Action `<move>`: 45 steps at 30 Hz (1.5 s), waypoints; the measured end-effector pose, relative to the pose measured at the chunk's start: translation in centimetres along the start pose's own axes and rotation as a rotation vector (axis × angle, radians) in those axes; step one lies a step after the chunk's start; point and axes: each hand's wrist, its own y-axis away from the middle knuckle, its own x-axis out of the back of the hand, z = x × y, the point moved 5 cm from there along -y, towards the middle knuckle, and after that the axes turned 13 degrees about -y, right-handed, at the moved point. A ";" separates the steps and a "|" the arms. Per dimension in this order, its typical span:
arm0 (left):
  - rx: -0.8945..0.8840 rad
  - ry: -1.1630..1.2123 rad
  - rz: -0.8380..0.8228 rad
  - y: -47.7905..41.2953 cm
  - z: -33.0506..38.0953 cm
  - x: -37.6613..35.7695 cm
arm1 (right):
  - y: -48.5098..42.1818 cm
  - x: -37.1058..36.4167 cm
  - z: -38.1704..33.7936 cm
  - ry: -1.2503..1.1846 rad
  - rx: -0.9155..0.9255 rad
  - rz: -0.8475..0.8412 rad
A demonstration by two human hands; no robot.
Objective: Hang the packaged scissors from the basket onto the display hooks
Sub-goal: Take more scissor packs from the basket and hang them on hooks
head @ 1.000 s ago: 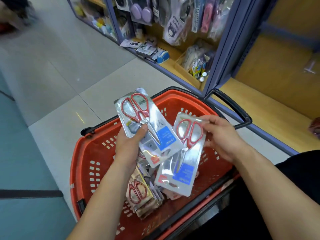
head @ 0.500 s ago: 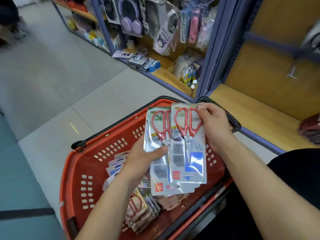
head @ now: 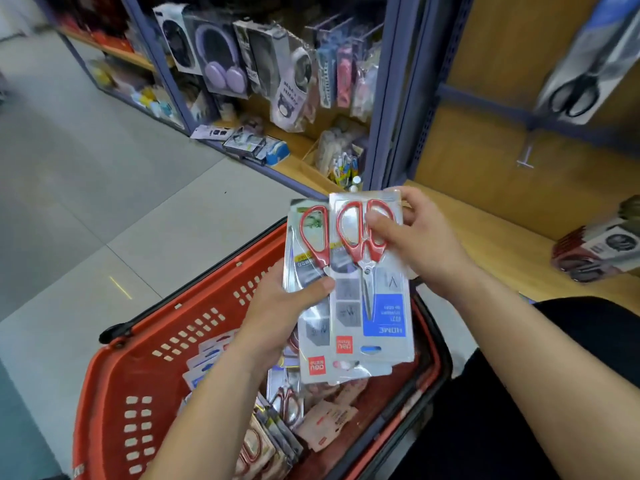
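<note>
Left hand (head: 277, 313): wrapped round the back pack (head: 313, 327), thumb across its front
Right hand (head: 426, 244): pinching the front pack (head: 372, 289) by its top edge
Packs: overlapped, red handles up, held over the basket (head: 114, 375)
Basket: more packs inside, probably scissors too, kinda blurry
Hook (head: 526, 157): on the shelf back, up right

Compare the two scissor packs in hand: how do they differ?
The front pack shows whole; the rear pack is half covered by it. The right hand pinches the front pack near its top; the left hand holds the rear pack at mid-height. Both have red handles up and a red logo at the bottom.
</note>
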 end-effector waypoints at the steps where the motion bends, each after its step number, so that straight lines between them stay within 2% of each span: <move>1: -0.020 -0.015 -0.011 -0.6 1.0 -0.4 | -0.3 0.9 -1.3 0.012 -0.020 -0.031; 6: -0.103 -0.035 -0.086 -3.8 6.4 -3.4 | -0.8 7.1 -7.7 0.099 -0.110 -0.112; 12: -0.196 -0.049 -0.182 -6.2 12.1 -9.4 | 0.4 13.5 -11.3 0.241 -0.183 -0.230; 15: -0.246 -0.096 -0.210 -7.2 14.3 -12.4 | 1.5 17.1 -12.0 0.310 -0.168 -0.232; 17: -0.268 -0.111 -0.215 -8.2 15.3 -14.0 | 2.8 20.4 -13.0 0.256 -0.124 -0.188; 19: -0.271 -0.118 -0.218 -9.0 16.1 -15.6 | 4.3 24.5 -13.9 0.076 -0.087 -0.081; 22: -0.278 -0.113 -0.253 -9.6 17.1 -19.2 | 7.6 30.9 -14.1 -0.160 0.001 0.163; 30: -0.336 -0.148 -0.506 -6.5 19.5 -35.2 | 16.7 41.8 -8.5 -0.506 0.129 0.600; 32: -0.321 -0.172 -0.560 -5.4 19.2 -39.2 | 19.0 43.5 -6.6 -0.551 0.173 0.711; 38: -0.275 -0.292 -0.684 -3.7 15.2 -49.2 | 25.2 49.1 4.3 -0.623 0.095 1.049; 45: -0.279 -0.443 -0.785 -5.8 13.5 -55.6 | 26.4 54.2 13.0 -0.698 0.016 1.221</move>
